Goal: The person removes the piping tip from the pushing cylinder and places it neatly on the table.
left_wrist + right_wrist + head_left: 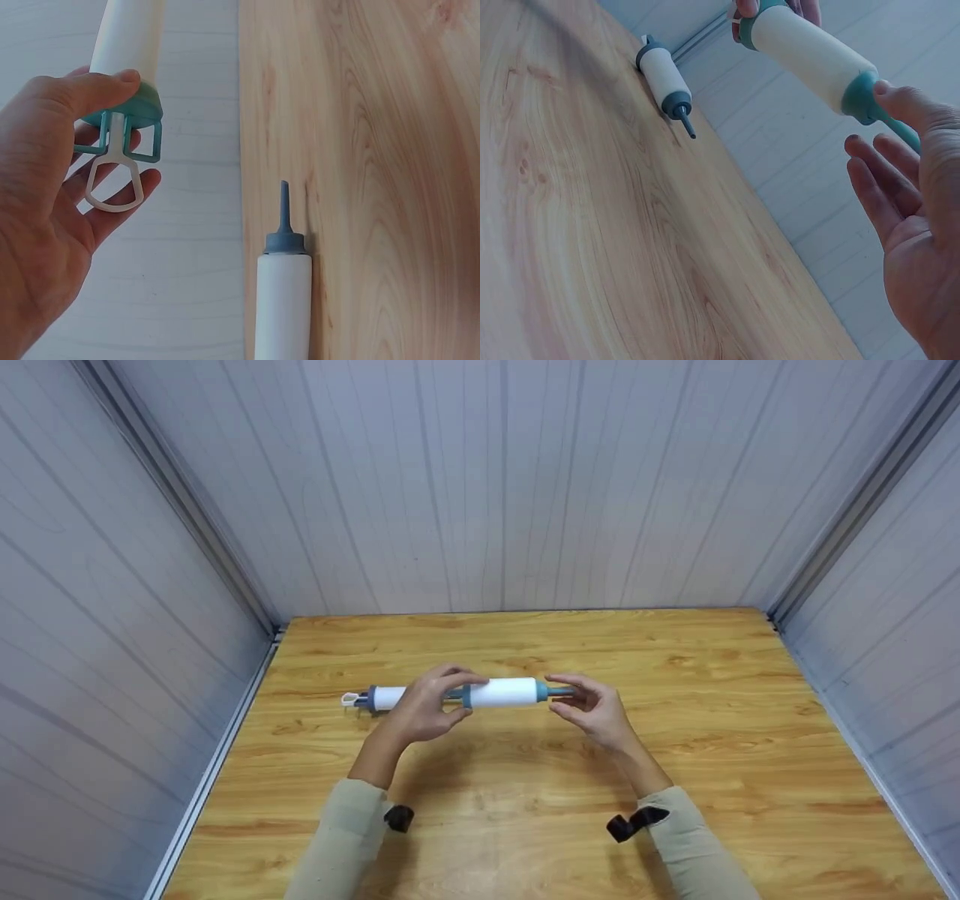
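Over by the left side of the counter point(750, 765), nearer its back edge than I'd expect, a blue-grey tube point(388, 698) lies on its side, roughly parallel to that back edge. Its white barrel rests on the wood, its ring end is turned to the left edge and its thin tip point(284, 208) points right. Nobody is holding it; lying there, it seems simply out of the way of the work.

Next comes the left hand point(424, 711), in front of part of that tube as I look down. Its thumb and fingers pinch a second tube, the teal one point(504, 693), around the teal collar point(147, 105). The white pull ring point(116, 157) hangs free between the fingers and palm. I'd say the collar is chosen because it gives a firm hold at the end and leaves both barrel and ring uncovered.

The teal tube is up in the air, off the counter, nearly level, its length running parallel to the back edge, a little left of the middle.

At its right end, the right hand point(596, 712) surrounds the teal nozzle point(896, 129). Its fingers are spread, with the thumb apart and very near the nozzle; whether it touches, I can't tell. The left hand seems to carry the weight.
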Available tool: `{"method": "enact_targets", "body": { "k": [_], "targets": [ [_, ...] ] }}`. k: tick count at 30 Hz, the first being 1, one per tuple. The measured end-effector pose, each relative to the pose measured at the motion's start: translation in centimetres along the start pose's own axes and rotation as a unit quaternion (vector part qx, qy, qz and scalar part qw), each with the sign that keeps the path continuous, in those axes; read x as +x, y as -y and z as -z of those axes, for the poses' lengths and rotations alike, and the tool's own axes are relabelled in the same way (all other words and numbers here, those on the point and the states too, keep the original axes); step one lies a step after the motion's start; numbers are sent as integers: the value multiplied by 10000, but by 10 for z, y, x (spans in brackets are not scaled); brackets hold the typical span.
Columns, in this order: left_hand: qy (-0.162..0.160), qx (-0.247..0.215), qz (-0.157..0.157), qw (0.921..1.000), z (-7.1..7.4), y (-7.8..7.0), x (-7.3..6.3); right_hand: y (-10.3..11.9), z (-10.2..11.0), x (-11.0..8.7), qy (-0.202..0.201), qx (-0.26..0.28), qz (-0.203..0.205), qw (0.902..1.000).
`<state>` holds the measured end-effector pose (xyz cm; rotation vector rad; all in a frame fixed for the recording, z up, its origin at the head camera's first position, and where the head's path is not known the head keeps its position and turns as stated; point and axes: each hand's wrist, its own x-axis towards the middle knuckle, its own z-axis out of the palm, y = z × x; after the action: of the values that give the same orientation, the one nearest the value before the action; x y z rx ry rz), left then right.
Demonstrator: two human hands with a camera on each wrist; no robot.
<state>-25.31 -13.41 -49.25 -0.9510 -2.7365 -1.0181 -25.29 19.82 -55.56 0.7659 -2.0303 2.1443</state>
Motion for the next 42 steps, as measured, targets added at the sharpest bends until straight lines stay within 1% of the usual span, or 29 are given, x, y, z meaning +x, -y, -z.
{"method": "enact_targets", "body": {
  "k": [7,14,18,24,27,34,38,42],
  "targets": [
    [98,51,-132,9999,-3,-4,2,2,-5,0,-114,-76,-101,9999],
    [35,65,-231,9997,-5,-4,1,2,-8,0,-233,-242,-102,9994],
    [8,70,-275,9996,-5,-4,-1,0,-8,0,-195,-207,-33,9996],
    [-9,33,-466,9989,-4,-6,-3,1,-6,0,-123,-169,-34,9998],
    [-94,-71,-573,9983,-3,-6,-3,4,-5,-1,-131,-233,-9,9996],
    [-502,-360,-851,9945,-7,-8,-5,11,-5,-2,-110,-406,173,9990],
    [-600,-453,-797,9940,-11,-10,-5,13,-6,-2,-108,-388,345,9986],
    [-687,-555,-711,9936,-16,-13,-6,13,-8,-2,-53,-191,544,9983]
  ]
}}
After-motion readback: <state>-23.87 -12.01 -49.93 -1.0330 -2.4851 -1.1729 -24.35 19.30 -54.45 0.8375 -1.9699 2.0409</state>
